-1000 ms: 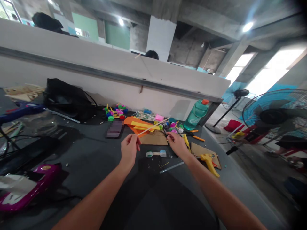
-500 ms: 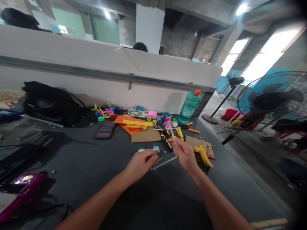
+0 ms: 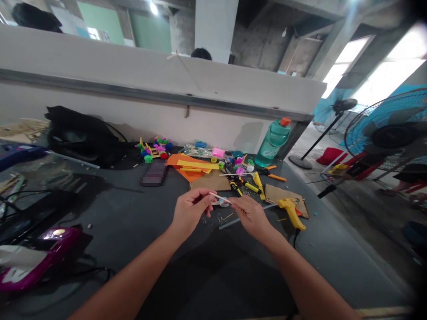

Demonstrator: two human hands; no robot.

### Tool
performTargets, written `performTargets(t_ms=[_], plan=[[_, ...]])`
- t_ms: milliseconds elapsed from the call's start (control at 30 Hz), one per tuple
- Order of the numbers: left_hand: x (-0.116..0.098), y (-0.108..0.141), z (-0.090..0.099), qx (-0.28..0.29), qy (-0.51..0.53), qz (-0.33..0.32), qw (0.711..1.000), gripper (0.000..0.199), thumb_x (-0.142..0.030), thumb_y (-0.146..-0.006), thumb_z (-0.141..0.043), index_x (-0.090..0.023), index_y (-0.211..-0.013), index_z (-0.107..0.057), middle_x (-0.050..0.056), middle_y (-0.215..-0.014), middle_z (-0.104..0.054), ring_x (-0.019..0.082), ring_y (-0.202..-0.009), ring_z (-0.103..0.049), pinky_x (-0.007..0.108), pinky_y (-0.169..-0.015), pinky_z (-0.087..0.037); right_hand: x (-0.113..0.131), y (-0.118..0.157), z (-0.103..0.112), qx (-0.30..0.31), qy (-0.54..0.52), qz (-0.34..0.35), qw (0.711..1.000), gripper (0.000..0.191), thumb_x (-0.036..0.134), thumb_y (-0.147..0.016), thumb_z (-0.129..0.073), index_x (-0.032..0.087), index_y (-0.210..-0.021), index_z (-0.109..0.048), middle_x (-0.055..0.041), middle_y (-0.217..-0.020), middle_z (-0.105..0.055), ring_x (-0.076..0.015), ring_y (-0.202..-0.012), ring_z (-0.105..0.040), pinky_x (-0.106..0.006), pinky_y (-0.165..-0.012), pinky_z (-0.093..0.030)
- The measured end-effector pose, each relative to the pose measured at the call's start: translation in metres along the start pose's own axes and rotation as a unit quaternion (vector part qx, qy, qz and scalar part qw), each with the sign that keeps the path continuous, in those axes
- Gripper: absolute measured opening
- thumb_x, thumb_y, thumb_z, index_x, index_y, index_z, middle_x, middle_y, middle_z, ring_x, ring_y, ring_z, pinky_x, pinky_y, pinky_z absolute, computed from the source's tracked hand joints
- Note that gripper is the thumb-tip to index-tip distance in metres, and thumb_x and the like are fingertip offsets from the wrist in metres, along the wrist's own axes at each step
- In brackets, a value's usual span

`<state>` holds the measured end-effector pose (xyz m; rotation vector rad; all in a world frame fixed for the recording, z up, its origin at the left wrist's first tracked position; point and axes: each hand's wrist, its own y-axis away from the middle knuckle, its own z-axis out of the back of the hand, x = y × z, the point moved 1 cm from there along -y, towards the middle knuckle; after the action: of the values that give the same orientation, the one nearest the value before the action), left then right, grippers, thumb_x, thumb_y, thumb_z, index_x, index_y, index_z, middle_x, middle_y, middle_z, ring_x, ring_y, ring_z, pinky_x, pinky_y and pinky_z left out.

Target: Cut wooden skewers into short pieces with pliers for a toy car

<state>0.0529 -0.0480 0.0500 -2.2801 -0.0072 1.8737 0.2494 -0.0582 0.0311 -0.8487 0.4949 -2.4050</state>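
Note:
A short, thin pale stick (image 3: pixel 220 198) spans the gap between my two hands above the dark table. My left hand (image 3: pixel 191 212) pinches one end of it between thumb and fingertips. At the other end, the fingers of my right hand (image 3: pixel 251 214) are closed on the same stick. Just behind the stick, partly covered by it and my fingers, is a pale blue and white bottle cap (image 3: pixel 224 202). Below lie a translucent glue stick (image 3: pixel 230 223) and small yellow and clear scraps. A yellow hot glue gun (image 3: pixel 292 212) rests to the right of my right hand.
Behind my hands lie orange paper sheets (image 3: pixel 180 165), cardboard (image 3: pixel 211 182), pliers with yellow-black handles (image 3: pixel 251 186) and orange-handled pliers (image 3: pixel 276 177). A green bottle (image 3: pixel 271 143) stands at the back right. Leftward are a phone (image 3: pixel 154 172), a black bag (image 3: pixel 83 138) and a magenta device (image 3: pixel 50 255).
My right hand has lowered the stick from upright to nearly level. My left hand has risen from beside the bottle caps and now grips the stick's other end. The view has shifted slightly left.

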Motion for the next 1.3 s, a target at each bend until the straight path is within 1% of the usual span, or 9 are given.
performTargets(t_ms=[300, 567, 667, 767, 900, 1000, 1067, 1233, 1300], plan=[[-0.001, 0.001, -0.002, 0.008, 0.035, -0.016, 0.999, 0.016, -0.025, -0.075, -0.067, -0.013, -0.085, -0.070, 0.003, -0.067, -0.066, 0.009, -0.052, -0.057, 0.020, -0.045, -0.050, -0.003, -0.002, 0.002, -0.063, 0.041, 0.037, 0.997, 0.024, 0.027, -0.093, -0.048, 0.020, -0.102, -0.069, -0.0034, -0.067, -0.062, -0.0169, -0.064, -0.051, -0.030, -0.063, -0.041], [0.006, -0.006, 0.003, -0.033, -0.034, -0.031, 0.998, 0.012, -0.025, -0.075, -0.062, -0.014, -0.070, -0.061, -0.002, -0.060, -0.058, 0.007, -0.047, -0.052, 0.019, -0.046, -0.047, 0.000, 0.000, 0.009, -0.168, 0.071, 0.084, 0.980, 0.013, 0.018, -0.086, -0.059, 0.023, -0.091, -0.070, -0.0013, -0.078, -0.071, -0.0163, -0.071, -0.060, -0.031, -0.070, -0.045], [0.009, -0.007, 0.005, -0.041, -0.075, -0.027, 0.996, 0.018, -0.027, -0.077, -0.058, -0.015, -0.064, -0.056, -0.004, -0.054, -0.052, 0.007, -0.045, -0.049, 0.018, -0.046, -0.045, 0.001, 0.001, 0.010, -0.161, 0.093, 0.093, 0.978, 0.012, 0.016, -0.086, -0.059, 0.022, -0.090, -0.069, -0.0015, -0.077, -0.071, -0.0165, -0.071, -0.059, -0.031, -0.069, -0.045], [0.011, -0.006, 0.004, -0.020, -0.146, -0.027, 0.989, 0.027, -0.029, -0.081, -0.051, -0.016, -0.057, -0.051, -0.005, -0.048, -0.048, 0.007, -0.044, -0.047, 0.017, -0.045, -0.040, 0.002, 0.001, 0.010, -0.147, 0.106, 0.090, 0.979, 0.012, 0.017, -0.087, -0.058, 0.021, -0.089, -0.069, -0.0024, -0.077, -0.070, -0.0169, -0.072, -0.059, -0.031, -0.070, -0.046], [0.019, -0.002, 0.001, 0.056, -0.235, -0.018, 0.970, 0.037, -0.035, -0.086, -0.044, -0.017, -0.053, -0.046, -0.005, -0.046, -0.047, 0.008, -0.045, -0.046, 0.019, -0.047, -0.035, 0.007, 0.003, 0.005, -0.102, 0.111, 0.094, 0.984, 0.013, 0.020, -0.088, -0.056, 0.021, -0.090, -0.068, -0.0035, -0.078, -0.068, -0.0166, -0.073, -0.057, -0.030, -0.071, -0.045], [0.026, 0.001, -0.003, 0.135, -0.277, -0.026, 0.951, 0.039, -0.038, -0.088, -0.043, -0.017, -0.056, -0.048, -0.004, -0.049, -0.048, 0.009, -0.048, -0.046, 0.020, -0.049, -0.034, 0.011, 0.004, 0.000, -0.067, 0.120, 0.112, 0.984, 0.014, 0.022, -0.089, -0.055, 0.020, -0.090, -0.068, -0.0038, -0.076, -0.066, -0.0162, -0.072, -0.056, -0.029, -0.071, -0.044], [0.029, 0.002, -0.005, 0.163, -0.287, -0.030, 0.944, 0.037, -0.038, -0.088, -0.043, -0.017, -0.059, -0.050, -0.005, -0.051, -0.049, 0.010, -0.050, -0.047, 0.020, -0.051, -0.034, 0.012, 0.006, -0.003, -0.059, 0.127, 0.119, 0.983, 0.014, 0.022, -0.089, -0.054, 0.021, -0.090, -0.068, -0.0035, -0.075, -0.065, -0.0160, -0.071, -0.055, -0.029, -0.071, -0.043], [0.027, -0.001, -0.004, 0.170, -0.294, -0.021, 0.940, 0.034, -0.040, -0.088, -0.045, -0.018, -0.063, -0.052, -0.005, -0.050, -0.049, 0.011, -0.050, -0.048, 0.021, -0.051, -0.034, 0.009, 0.005, -0.004, -0.047, 0.138, 0.128, 0.981, 0.015, 0.021, -0.089, -0.054, 0.021, -0.091, -0.069, -0.0027, -0.074, -0.065, -0.0154, -0.071, -0.055, -0.028, -0.070, -0.043], [0.026, -0.005, 0.001, 0.144, -0.296, -0.011, 0.944, 0.032, -0.040, -0.087, -0.046, -0.018, -0.064, -0.053, -0.006, -0.047, -0.050, 0.011, -0.048, -0.048, 0.021, -0.051, -0.035, 0.004, 0.004, -0.001, -0.054, 0.145, 0.120, 0.981, 0.015, 0.022, -0.090, -0.054, 0.021, -0.090, -0.069, -0.0034, -0.077, -0.067, -0.0157, -0.072, -0.056, -0.029, -0.071, -0.043]])
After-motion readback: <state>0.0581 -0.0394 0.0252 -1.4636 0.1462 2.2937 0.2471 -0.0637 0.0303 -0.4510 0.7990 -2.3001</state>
